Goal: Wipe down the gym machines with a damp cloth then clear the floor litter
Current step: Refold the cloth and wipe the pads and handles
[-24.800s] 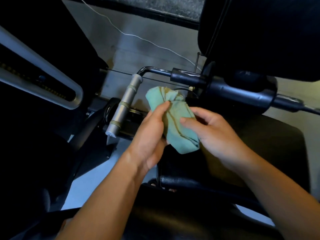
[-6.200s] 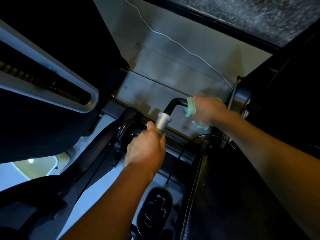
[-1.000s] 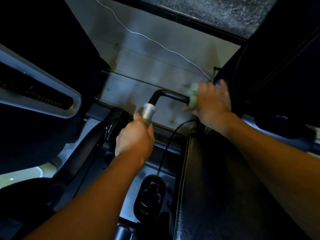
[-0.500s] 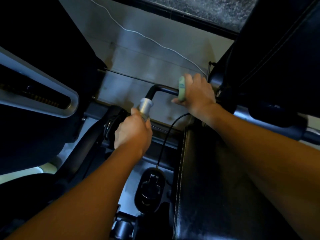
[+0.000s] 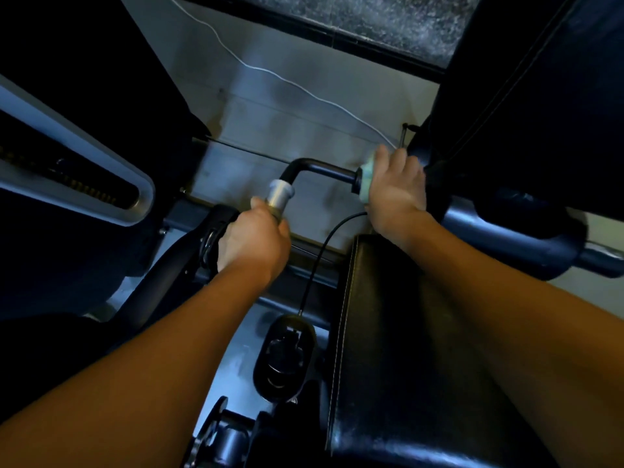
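With our left hand [image 5: 251, 238] gripping the silver handle [image 5: 279, 194] and our right hand [image 5: 393, 187] squeezing the green cloth [image 5: 365, 184] round the far black bar [image 5: 324, 170], we risked snagging the dangling cable [image 5: 320, 251].

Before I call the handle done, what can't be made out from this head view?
- Cloth: mostly hidden under the right hand; only a pale green edge shows.
- Handle grip: lower part covered by the left hand.
- Where the black bar joins the machine: hidden behind the right hand.
- Floor litter: none visible; dark machine parts block much of the floor.
- Whether the bar is clean: too dim.
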